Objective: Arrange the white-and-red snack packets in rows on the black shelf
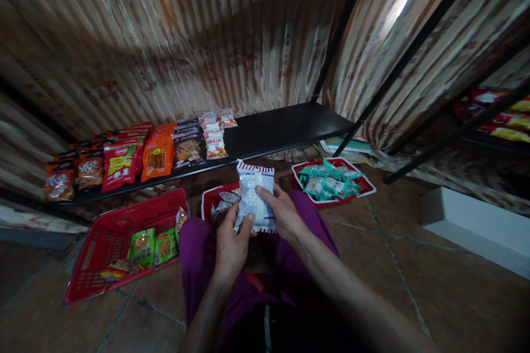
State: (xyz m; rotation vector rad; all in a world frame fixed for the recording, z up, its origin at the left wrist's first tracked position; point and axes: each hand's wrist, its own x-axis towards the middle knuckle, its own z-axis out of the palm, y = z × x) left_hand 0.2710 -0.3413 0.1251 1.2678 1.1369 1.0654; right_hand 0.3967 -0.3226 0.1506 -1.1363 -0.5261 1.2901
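Between both hands, above my knees, is a snack bag point(253, 190) with its printed white back towards me and red-and-blue striped ends. My left hand point(232, 240) grips its lower left side, thumb on the front. My right hand point(281, 209) holds the right side, thumb pressed on the middle seam. Just behind the bag, a red basket point(207, 194) with a white rim holds more bags, partly hidden by my left hand and the bag. On the black shelf point(273, 129) ahead stand similar striped-end bags point(215, 144) in a row.
Left on the shelf are dark noodle-snack bags point(187, 146), orange bags point(157, 154) and red bags point(120, 160). A large red basket point(93, 242) with green packets point(143, 247) sits at left. Right are a basket of teal packets point(329, 179), a white box point(467, 226) and black shelf posts point(368, 116).
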